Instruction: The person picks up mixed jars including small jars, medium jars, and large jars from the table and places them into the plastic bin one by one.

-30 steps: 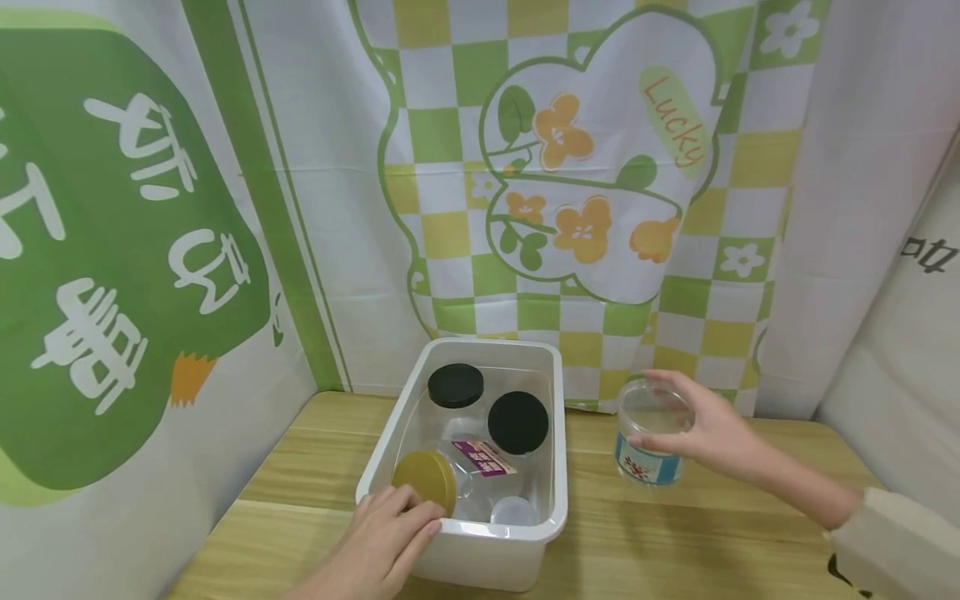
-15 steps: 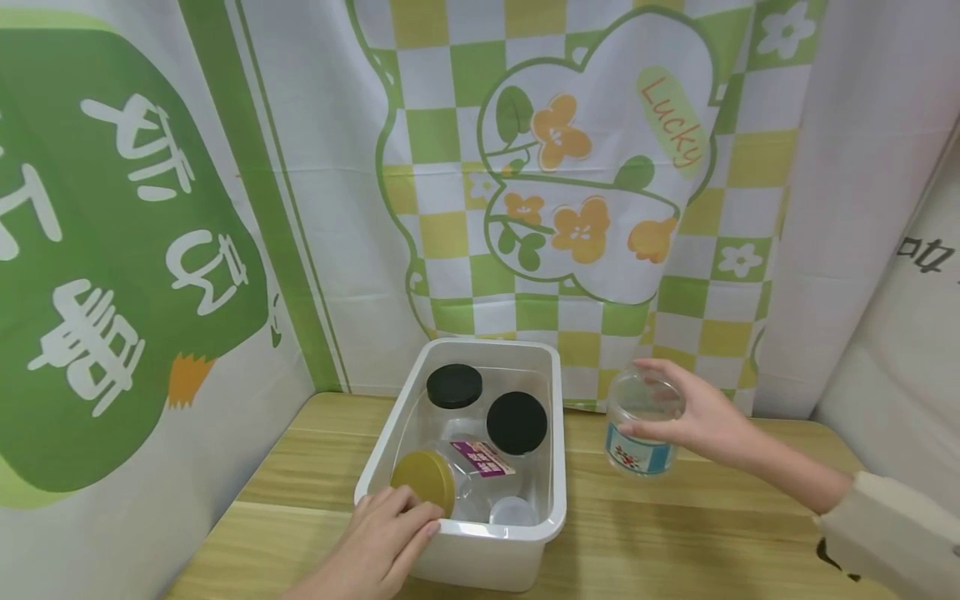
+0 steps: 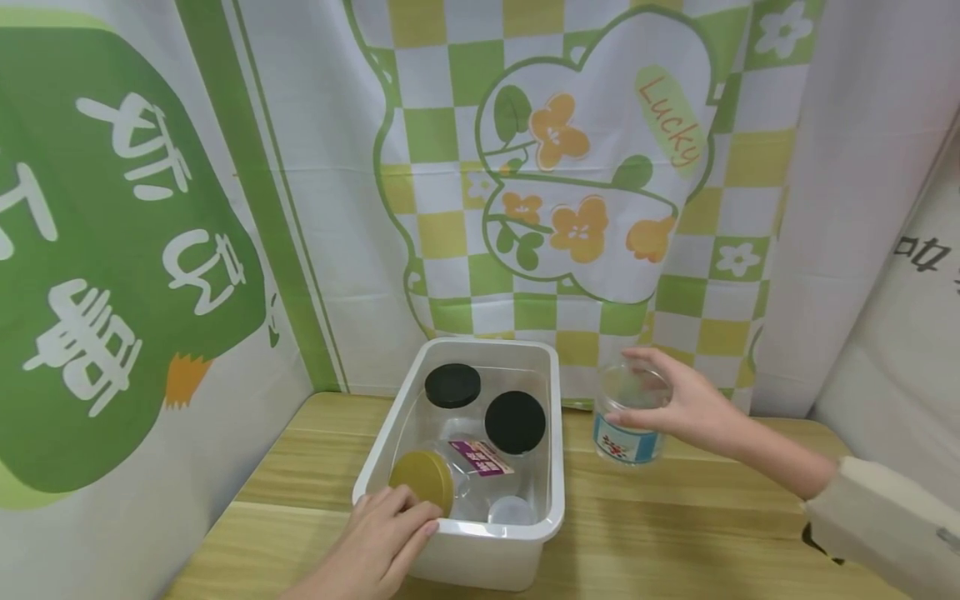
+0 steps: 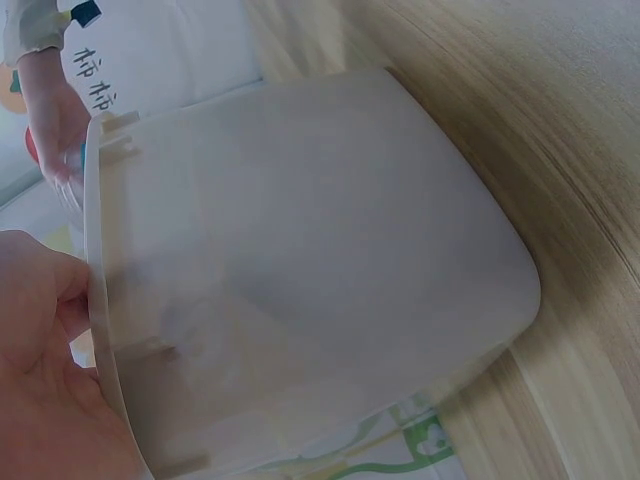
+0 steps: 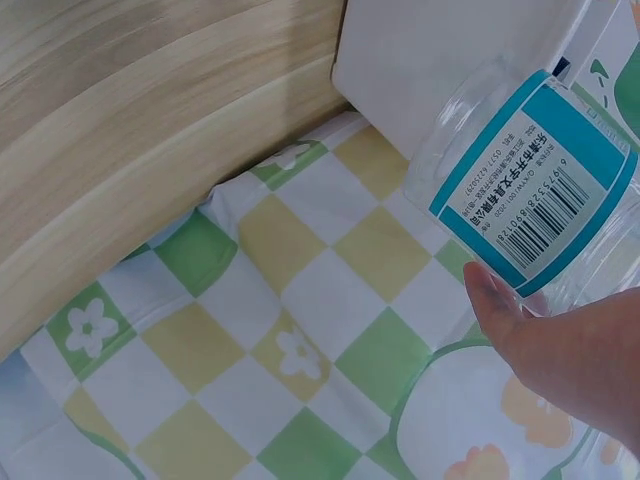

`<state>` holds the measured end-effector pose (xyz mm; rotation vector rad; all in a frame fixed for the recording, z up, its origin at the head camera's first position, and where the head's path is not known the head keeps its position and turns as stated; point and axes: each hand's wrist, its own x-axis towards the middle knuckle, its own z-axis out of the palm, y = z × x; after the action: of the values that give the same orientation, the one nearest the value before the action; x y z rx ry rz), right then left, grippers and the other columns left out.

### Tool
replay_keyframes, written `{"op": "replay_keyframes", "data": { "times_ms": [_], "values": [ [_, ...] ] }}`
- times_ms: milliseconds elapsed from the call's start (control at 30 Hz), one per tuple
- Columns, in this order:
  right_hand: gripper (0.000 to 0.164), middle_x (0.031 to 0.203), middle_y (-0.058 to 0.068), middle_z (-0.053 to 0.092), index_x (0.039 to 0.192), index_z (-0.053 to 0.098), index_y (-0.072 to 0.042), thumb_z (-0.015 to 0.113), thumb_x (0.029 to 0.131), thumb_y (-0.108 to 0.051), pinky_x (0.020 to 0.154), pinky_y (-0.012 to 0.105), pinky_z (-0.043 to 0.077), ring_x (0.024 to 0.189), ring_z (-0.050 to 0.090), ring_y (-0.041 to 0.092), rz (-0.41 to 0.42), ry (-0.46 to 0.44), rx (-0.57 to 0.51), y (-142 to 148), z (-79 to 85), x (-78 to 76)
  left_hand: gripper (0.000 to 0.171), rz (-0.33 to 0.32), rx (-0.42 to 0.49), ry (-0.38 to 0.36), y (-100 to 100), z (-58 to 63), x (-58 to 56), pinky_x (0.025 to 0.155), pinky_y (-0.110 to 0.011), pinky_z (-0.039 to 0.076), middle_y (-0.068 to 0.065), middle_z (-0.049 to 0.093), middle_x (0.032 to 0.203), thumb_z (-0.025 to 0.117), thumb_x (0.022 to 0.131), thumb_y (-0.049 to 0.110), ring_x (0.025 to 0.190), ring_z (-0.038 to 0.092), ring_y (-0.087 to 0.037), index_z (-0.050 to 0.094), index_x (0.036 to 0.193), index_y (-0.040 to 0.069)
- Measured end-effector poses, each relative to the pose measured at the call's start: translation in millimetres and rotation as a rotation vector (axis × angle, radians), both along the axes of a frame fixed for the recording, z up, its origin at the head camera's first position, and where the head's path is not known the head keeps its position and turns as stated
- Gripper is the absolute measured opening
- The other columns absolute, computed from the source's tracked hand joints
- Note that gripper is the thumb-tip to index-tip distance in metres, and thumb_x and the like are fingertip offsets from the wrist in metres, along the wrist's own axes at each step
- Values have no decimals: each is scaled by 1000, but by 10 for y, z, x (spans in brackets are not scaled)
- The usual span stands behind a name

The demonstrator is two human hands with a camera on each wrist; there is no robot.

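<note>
My right hand grips a clear plastic jar by its upper part, thumb on the near side and fingers on the far side. The jar is upright, has a blue-and-white label and is held to the right of a white plastic bin. In the right wrist view a barcode shows on the jar's label. My left hand holds the bin's front rim, fingers over the edge; in the left wrist view the left hand is at the bin wall.
Inside the bin are clear jars with black lids, a gold lid, a purple label and a small translucent round piece. The wooden table meets a green-and-yellow checked curtain behind the bin.
My right hand has carried the jar left and slightly toward the back, closer to the bin. The left hand stays on the rim.
</note>
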<state>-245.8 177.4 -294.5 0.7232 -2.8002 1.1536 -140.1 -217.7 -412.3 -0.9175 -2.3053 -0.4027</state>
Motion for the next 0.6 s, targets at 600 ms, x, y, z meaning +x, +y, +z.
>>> {"op": "replay_keyframes", "data": {
  "times_ms": [600],
  "values": [
    [91,151,25,53,158,41,-8,86,87,-43,97,60,55,139,51,53,16,-6,-7,-164,78,-49,11,-6,0,22,-3,-9,-20,70,-22,30,14,51,88,61,107,23,82,42,-3,71,103,24]
  ]
}}
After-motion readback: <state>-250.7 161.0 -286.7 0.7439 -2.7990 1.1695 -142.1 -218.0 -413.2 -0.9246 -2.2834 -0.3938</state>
